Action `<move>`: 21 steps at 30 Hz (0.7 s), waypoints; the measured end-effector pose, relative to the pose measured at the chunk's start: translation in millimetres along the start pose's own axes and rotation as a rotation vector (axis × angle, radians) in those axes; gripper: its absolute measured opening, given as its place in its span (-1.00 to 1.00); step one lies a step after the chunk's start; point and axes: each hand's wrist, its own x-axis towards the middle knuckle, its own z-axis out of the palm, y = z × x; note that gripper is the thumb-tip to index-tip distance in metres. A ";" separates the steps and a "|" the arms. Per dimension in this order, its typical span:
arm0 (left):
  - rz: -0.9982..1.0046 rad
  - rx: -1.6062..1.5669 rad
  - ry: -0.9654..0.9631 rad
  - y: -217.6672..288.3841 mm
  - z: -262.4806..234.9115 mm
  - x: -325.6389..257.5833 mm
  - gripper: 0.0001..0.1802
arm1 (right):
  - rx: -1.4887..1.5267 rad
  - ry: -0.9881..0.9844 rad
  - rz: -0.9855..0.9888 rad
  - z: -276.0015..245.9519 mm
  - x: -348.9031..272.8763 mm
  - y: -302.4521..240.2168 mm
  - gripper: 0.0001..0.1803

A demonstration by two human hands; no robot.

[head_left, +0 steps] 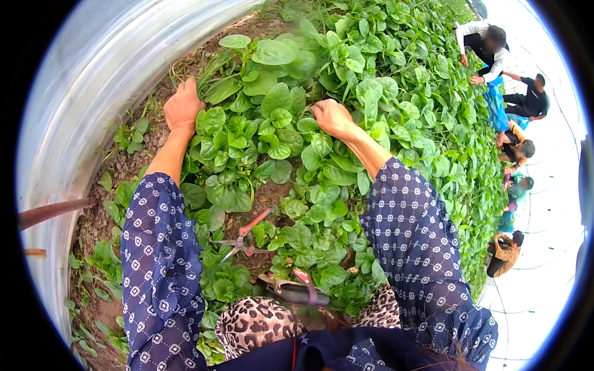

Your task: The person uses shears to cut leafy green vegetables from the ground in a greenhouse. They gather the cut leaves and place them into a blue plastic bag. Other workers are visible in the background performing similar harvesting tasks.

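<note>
While my leopard-print trouser knees (260,324) show at the near edge, a pair of metal scissors with red handles (242,245) lies spread open just beyond them, among leaves and brown soil (266,196). Farther on, broad-leaved, bright green plants (229,139) fill the ground between and around my hands. My right hand (332,117) reaches in at their right, its fingers curled; my left hand (184,106) bends down at their left edge beside thin green grass (213,69). The fingertips are hidden on both, so I cannot tell whether they grip anything. A translucent plastic wall (80,111) curves along the left. Well apart at far right, several people (486,46) work around bright blue plastic bags (495,106).
</note>
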 end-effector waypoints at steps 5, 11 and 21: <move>0.005 0.018 0.009 1.4 -1.6 0.3 -0.62 | -0.079 0.118 -0.013 -12.1 -0.6 18.5 -0.63; 0.005 0.011 0.027 3.1 -3.6 -1.3 -0.63 | -0.049 0.052 0.114 9.2 68.0 29.7 -0.62; 0.026 0.008 0.052 2.5 -3.6 -0.2 -0.65 | 0.068 0.083 0.089 15.5 49.1 30.4 -0.70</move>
